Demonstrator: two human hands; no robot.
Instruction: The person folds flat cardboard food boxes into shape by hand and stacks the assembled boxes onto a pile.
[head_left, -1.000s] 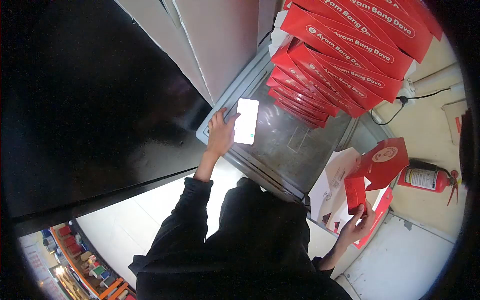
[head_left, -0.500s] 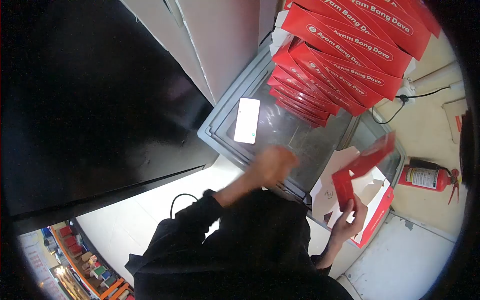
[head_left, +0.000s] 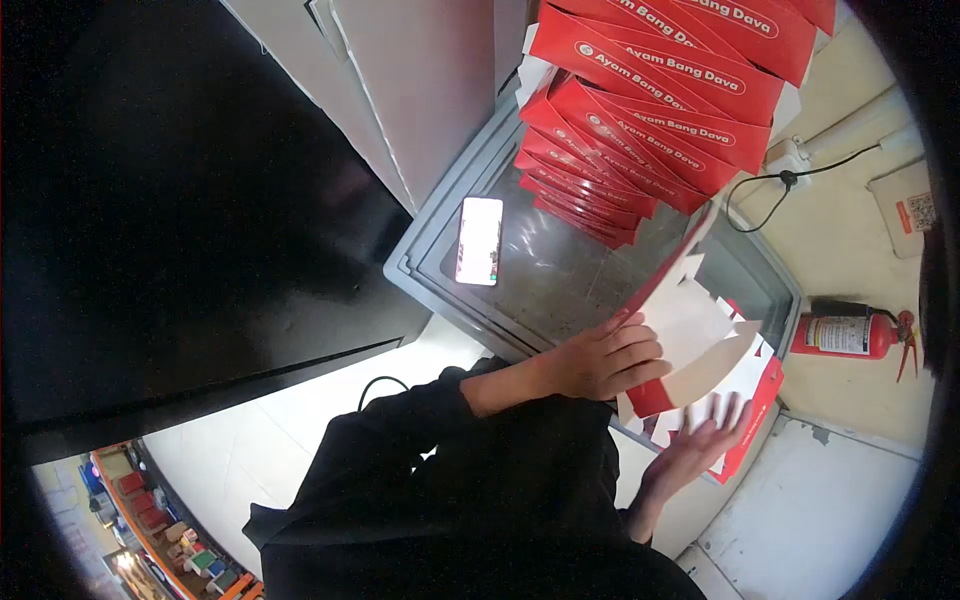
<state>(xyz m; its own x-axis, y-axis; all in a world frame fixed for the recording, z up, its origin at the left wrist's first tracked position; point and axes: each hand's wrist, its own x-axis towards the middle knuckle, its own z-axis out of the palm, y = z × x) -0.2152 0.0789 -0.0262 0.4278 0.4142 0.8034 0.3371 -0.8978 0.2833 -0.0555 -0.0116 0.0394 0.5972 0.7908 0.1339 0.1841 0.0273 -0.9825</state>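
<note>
My left hand (head_left: 608,362) is closed on the edge of a partly folded red-and-white cardboard box (head_left: 690,325), which tilts up with its pale inside showing. Beside its lower flap, my right hand (head_left: 700,448) has its fingers apart. Whether those fingertips touch the flap I cannot tell. Under both lie more flat box sheets (head_left: 752,425), white with red edges, at the corner of a grey-rimmed glass-topped chest. Farther back on the glass is a tall stack of folded red boxes (head_left: 640,110) printed "Ayam Bang Dava".
A phone (head_left: 480,241) with a lit screen lies on the glass top (head_left: 540,285). To the right are a red fire extinguisher (head_left: 850,335) and a cable with a plug (head_left: 788,178). A large black surface (head_left: 200,220) fills the left side.
My left hand has moved right and taken hold of the box. My right hand has let go of it and spread its fingers. The box has opened out, and the view has shifted slightly.
</note>
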